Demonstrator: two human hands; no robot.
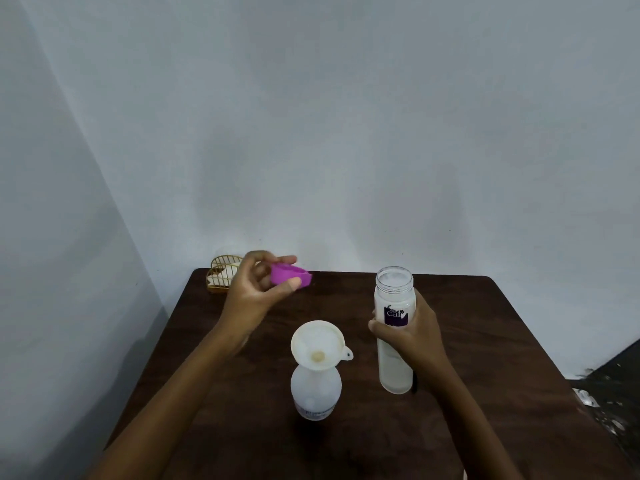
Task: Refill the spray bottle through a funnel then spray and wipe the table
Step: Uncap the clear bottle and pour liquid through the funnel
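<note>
A plain pale grey wall (346, 116) fills the background and meets a second wall in a corner at the left. A dark brown wooden bench (485, 341) stands against it, its far edge touching the wall. A strip of dark floor (616, 393) with scattered debris shows at the right of the bench.

Both bare forearms reach in over the near edge of the bench.

The tall bottle (394, 289), frosted with a purple label, stands upright on the right half of the bench. Its wide mouth is uncovered. The right hand (412, 332) wraps it at mid-height: the grip is closed round the body, fingers curled across the label.

The spray bottle (315, 393), translucent white, stands upright at the centre of the bench, just left of the tall bottle and apart from it. No hand touches it.

The funnel (317, 344), white, sits in the neck of the spray bottle, bowl upward. Its small tab with a hole points toward the tall bottle.

The left hand (256, 292) is raised above the far left part of the bench. Its grip is closed on the purple cap (289, 275), pinched between thumb and fingers, with the cap's open side tilted upward.

A gold wire holder (221, 271) sits at the far left corner, partly hidden behind the left hand. Its pale contents cannot be identified.
</note>
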